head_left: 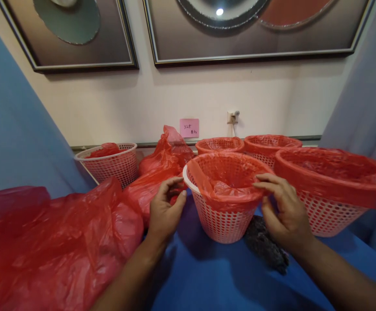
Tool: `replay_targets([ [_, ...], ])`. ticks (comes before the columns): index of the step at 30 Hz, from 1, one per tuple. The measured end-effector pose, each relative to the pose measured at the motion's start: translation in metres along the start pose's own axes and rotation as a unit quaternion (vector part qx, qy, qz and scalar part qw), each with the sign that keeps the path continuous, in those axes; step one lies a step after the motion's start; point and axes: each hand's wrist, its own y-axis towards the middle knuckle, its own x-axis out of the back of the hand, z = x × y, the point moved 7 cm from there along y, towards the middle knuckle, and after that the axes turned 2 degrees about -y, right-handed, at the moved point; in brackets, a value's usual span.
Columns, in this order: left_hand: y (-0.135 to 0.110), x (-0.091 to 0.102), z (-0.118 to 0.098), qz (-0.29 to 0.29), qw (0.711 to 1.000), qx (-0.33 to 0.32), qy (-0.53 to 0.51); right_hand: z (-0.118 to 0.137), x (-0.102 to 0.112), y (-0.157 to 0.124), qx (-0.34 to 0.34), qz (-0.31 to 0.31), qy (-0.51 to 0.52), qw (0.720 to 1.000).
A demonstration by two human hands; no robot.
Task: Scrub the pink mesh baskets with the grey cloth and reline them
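We are seemingly fitting the red liner (230,203) onto the basket (223,225) between our curled left hand (164,211) and right hand (284,211), any pinch being unclear. Bare rim (189,184) beside the left is probably needing covering

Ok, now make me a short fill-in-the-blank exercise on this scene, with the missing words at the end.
1. The right hand is at a basket lined with a plastic bag coloured ____.
2. The basket's bare rim beside the left hand is ____.
3. The paper note on the wall is ____.
4. Counting the one between the hands, ____ baskets show.

Missing words: red; white; pink; five.
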Motion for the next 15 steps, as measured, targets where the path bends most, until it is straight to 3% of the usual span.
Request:
replay_targets([
  [4, 0.014, -0.031, -0.032, 0.184, 0.974, -0.082, 0.1, 0.039, -0.02, -0.007, 0.068, 0.048, 0.005, 0.996],
  [6, 0.014, -0.045, -0.037, 0.27, 0.949, -0.097, 0.129, 0.043, -0.026, -0.009, 0.084, 0.051, -0.008, 0.995],
  [8, 0.013, -0.05, -0.036, 0.314, 0.93, -0.122, 0.149, 0.04, -0.028, -0.009, 0.086, 0.038, -0.016, 0.995],
  [10, 0.011, -0.046, -0.034, 0.315, 0.919, -0.172, 0.164, 0.035, -0.028, -0.008, 0.084, 0.026, -0.019, 0.996],
  [15, -0.002, -0.017, -0.021, 0.235, 0.893, -0.319, 0.215, 0.028, -0.028, -0.009, 0.08, 0.029, -0.022, 0.996],
])
